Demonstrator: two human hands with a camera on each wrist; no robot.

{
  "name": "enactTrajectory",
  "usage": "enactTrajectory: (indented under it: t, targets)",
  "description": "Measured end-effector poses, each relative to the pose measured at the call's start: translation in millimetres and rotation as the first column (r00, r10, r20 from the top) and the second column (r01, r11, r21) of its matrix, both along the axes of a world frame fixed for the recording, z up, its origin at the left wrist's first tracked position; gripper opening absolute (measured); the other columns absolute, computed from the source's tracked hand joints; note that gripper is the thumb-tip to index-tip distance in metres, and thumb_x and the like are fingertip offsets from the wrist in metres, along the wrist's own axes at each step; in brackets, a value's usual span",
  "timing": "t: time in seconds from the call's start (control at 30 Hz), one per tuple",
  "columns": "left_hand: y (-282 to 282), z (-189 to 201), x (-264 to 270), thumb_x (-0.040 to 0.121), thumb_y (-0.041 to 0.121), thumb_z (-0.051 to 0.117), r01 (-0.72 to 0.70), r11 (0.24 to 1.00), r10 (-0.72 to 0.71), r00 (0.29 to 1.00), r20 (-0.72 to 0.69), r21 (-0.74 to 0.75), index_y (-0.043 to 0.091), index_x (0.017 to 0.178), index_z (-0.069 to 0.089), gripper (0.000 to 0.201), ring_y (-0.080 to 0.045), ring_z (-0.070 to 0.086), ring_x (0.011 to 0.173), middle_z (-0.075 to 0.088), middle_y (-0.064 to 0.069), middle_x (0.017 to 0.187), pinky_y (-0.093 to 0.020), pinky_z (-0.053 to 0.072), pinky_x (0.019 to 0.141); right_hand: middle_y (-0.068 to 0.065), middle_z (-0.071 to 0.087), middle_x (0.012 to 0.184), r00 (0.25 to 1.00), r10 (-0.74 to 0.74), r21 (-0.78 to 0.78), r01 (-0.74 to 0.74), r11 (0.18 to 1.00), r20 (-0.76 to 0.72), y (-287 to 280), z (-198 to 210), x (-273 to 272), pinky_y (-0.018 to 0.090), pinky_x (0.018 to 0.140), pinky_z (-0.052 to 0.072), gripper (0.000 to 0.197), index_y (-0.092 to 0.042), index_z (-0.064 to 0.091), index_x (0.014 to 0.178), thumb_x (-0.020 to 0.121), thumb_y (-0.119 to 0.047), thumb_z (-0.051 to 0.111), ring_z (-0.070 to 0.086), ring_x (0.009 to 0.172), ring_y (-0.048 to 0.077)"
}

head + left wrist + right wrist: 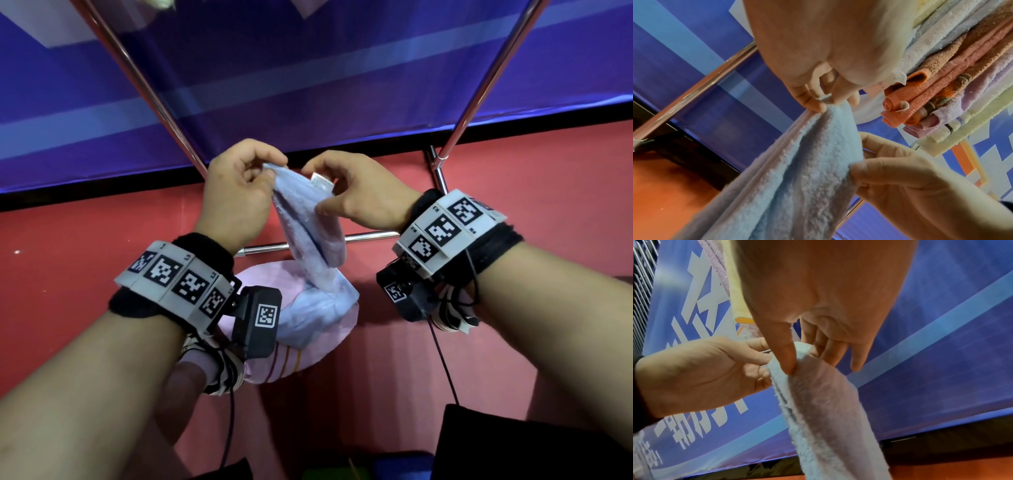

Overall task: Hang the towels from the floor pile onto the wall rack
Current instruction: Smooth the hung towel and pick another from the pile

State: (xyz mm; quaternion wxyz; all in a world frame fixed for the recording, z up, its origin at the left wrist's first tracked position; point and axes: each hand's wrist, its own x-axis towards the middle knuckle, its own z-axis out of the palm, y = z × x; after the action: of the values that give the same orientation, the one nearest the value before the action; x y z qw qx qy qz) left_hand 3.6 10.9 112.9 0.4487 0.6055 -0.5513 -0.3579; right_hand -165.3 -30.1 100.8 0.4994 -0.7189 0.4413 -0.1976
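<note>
Both forearms reach forward and slightly down, wrists level with each other, hands nearly meeting in front of the chrome rack legs (156,99)

Left hand (236,192): back of hand up, fingers curled, thumb and forefinger pinching the top corner of the light blue towel (308,240). Right hand (359,192): fingers curled, thumb and forefinger pinching the same top edge just beside the white label (321,181). The 2 grips sit close together

The towel hangs from the 2 pinches in a narrow bunched fold; its lower end lies on the pink towel (318,339) of the pile on the red floor (85,240). A striped hem of the pink towel shows near the left wrist camera

Left wrist view: thumb and fingertips (816,105) close on the towel's tip; the right hand (900,175) holds the edge lower down. Only this view shows the towels already hung (941,91) overhead: orange, lilac, pale yellow and white layers, edges dangling

Right wrist view: thumb (787,360) pressed on the towel's fold, the other fingers loosely extended behind it; the left hand (701,378) grips from the side. Only here the blue wall banner (941,321) shows white lettering

Head view alone shows the floor pile and the rack's lower crossbar (370,236)
</note>
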Motion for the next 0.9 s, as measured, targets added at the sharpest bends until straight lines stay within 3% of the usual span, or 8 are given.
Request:
enactTrajectory:
  t: [0.07, 0.2, 0.33, 0.47, 0.63, 0.73, 0.8, 0.9]
  targets:
    - [-1.7, -1.4, 4.1, 0.08, -0.012, 0.043, -0.058, 0.998, 0.058, 0.998, 0.013, -0.015, 0.026, 0.078, 0.058, 0.042, -0.005, 0.052, 0.058, 0.061, 0.004, 0.073, -0.02, 0.042, 0.057, -0.002, 0.059, 0.082, 0.999, 0.008, -0.003, -0.008, 1.0, -0.054, -1.0, 0.1, -3.0, 0.023, 0.067, 0.046, 0.039, -0.012, 0.063, 0.104, 0.07, 0.006, 0.066, 0.051, 0.067, 0.008]
    - [-5.8, -1.9, 12.9, 0.075, -0.003, 0.043, -0.168, 0.984, 0.17, 0.985, 0.026, -0.052, 0.031, 0.078, 0.059, 0.038, -0.017, 0.055, 0.065, 0.063, 0.004, 0.078, -0.031, 0.046, 0.062, -0.008, 0.057, 0.072, 0.991, 0.002, 0.043, 0.004, 0.999, -0.136, -3.3, -1.7, -8.6, 0.022, 0.059, 0.046, 0.043, -0.011, 0.061, 0.11, 0.071, 0.008, 0.064, 0.054, 0.063, 0.012]
    - [-9.1, -3.0, 13.6, 0.077, -0.004, 0.044, -0.221, 0.975, 0.22, 0.975, -0.026, -0.027, 0.028, 0.079, 0.06, 0.035, -0.019, 0.056, 0.069, 0.064, 0.001, 0.079, -0.035, 0.047, 0.066, -0.006, 0.061, 0.069, 0.972, 0.032, 0.049, -0.021, 0.999, -0.231, -0.1, -4.5, -12.6, 0.025, 0.062, 0.049, 0.033, -0.011, 0.067, 0.101, 0.071, 0.003, 0.064, 0.055, 0.059, 0.009]
    - [-10.6, -3.4, 12.3, 0.077, -0.005, 0.043, -0.239, 0.971, 0.238, 0.97, -0.036, -0.02, 0.027, 0.079, 0.059, 0.036, -0.018, 0.055, 0.066, 0.063, 0.001, 0.078, -0.034, 0.046, 0.063, 0.007, 0.07, 0.078, 0.966, -0.006, 0.006, 0.008, 1.0, -0.259, -2.2, -2.2, -16.8, 0.028, 0.072, 0.052, 0.015, -0.01, 0.071, 0.084, 0.076, -0.004, 0.06, 0.062, 0.072, 0.015]
    - [-16.2, -7.4, 15.0, 0.077, -0.004, 0.043, -0.285, 0.959, 0.285, 0.958, -0.045, 0.009, 0.027, 0.079, 0.06, 0.036, -0.015, 0.055, 0.065, 0.064, -0.001, 0.08, -0.032, 0.047, 0.063, -0.001, 0.064, 0.078, 0.962, 0.03, -0.007, -0.033, 0.999, -0.273, -3.8, -4.0, -20.5, 0.023, 0.068, 0.044, 0.02, -0.02, 0.061, 0.081, 0.078, -0.001, 0.056, 0.057, 0.073, 0.013]
    - [-18.7, -9.7, 15.7, 0.078, -0.006, 0.044, -0.304, 0.952, 0.305, 0.951, -0.051, 0.028, 0.027, 0.078, 0.06, 0.036, -0.011, 0.054, 0.059, 0.063, -0.002, 0.078, -0.028, 0.047, 0.06, 0.005, 0.067, 0.082, 0.976, 0.046, 0.043, -0.038, 0.998, -0.211, -3.2, -4.8, -23.1, 0.03, 0.071, 0.05, 0.034, -0.016, 0.06, 0.1, 0.075, 0.006, 0.059, 0.06, 0.072, 0.019]
    - [-20.1, -10.2, 16.6, 0.08, -0.007, 0.044, -0.319, 0.947, 0.321, 0.945, -0.057, 0.038, 0.026, 0.077, 0.06, 0.037, -0.009, 0.053, 0.057, 0.062, -0.001, 0.076, -0.025, 0.046, 0.059, 0.002, 0.063, 0.079, 0.979, 0.065, 0.066, -0.053, 0.996, -0.192, -3.3, -3.7, -26.1, 0.025, 0.069, 0.048, 0.05, -0.012, 0.053, 0.118, 0.074, 0.009, 0.061, 0.057, 0.065, 0.013]
    - [-21.1, -11.2, 18.7, 0.081, -0.008, 0.044, -0.337, 0.94, 0.339, 0.938, -0.067, 0.051, 0.026, 0.077, 0.06, 0.037, -0.009, 0.053, 0.057, 0.061, -0.001, 0.075, -0.024, 0.046, 0.058, -0.001, 0.058, 0.08, 0.983, 0.072, 0.04, -0.066, 0.997, -0.167, -4.2, -2.0, -30.7, 0.018, 0.065, 0.045, 0.061, -0.013, 0.048, 0.124, 0.071, 0.012, 0.061, 0.052, 0.064, 0.008]
